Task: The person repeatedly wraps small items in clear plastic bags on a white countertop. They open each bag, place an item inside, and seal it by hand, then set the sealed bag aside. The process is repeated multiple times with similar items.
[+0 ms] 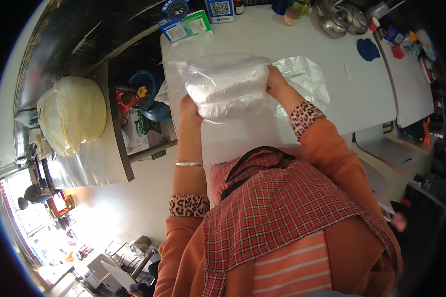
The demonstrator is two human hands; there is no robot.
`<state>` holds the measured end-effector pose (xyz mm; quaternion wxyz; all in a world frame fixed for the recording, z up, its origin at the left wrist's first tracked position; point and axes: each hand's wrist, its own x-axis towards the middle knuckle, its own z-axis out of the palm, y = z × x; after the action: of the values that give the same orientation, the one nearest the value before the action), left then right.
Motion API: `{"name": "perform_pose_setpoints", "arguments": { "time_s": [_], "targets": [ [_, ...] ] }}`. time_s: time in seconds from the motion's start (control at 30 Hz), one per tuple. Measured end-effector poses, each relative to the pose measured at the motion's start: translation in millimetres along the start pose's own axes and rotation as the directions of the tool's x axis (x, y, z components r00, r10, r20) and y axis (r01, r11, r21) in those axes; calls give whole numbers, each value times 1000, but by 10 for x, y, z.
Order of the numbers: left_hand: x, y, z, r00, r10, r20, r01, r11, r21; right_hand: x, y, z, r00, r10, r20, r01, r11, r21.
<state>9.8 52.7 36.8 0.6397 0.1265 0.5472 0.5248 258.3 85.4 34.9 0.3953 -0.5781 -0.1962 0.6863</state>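
A bulky bundle in clear plastic film (228,87) is held up between both hands, over the near part of a white table (342,85). My left hand (190,109) grips its lower left corner. On the opposite side, my right hand (277,83) has hold of the right edge, fingers partly hidden behind the plastic. The film is crinkled and shiny, and what it wraps cannot be made out. Loose clear plastic (187,48) trails from the bundle's upper left. Beside my right wrist, a flattened whitish plastic bag (304,83) lies on the table.
Signs with printed codes (187,28) stand at the table's far left corner. Metal kettles (334,22) and a dark blue cloth-like item (368,49) are at the far right. Left, a filled yellowish plastic bag (72,113) sits on a metal-topped counter (85,169), beside a blue gas cylinder (156,111).
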Motion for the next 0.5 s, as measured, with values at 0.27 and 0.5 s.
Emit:
{"name": "perform_pose_setpoints", "arguments": {
  "time_s": [0.27, 0.5],
  "targets": [
    [-570, 362, -405, 914, -264, 308, 294, 954, -54, -689, -282, -306, 959, 93, 267, -169, 946, 278],
    [-825, -92, -408, 985, -35, 168, -73, 801, 594, -728, -31, -350, 992, -71, 100, 87, 983, -159]
  ]
}}
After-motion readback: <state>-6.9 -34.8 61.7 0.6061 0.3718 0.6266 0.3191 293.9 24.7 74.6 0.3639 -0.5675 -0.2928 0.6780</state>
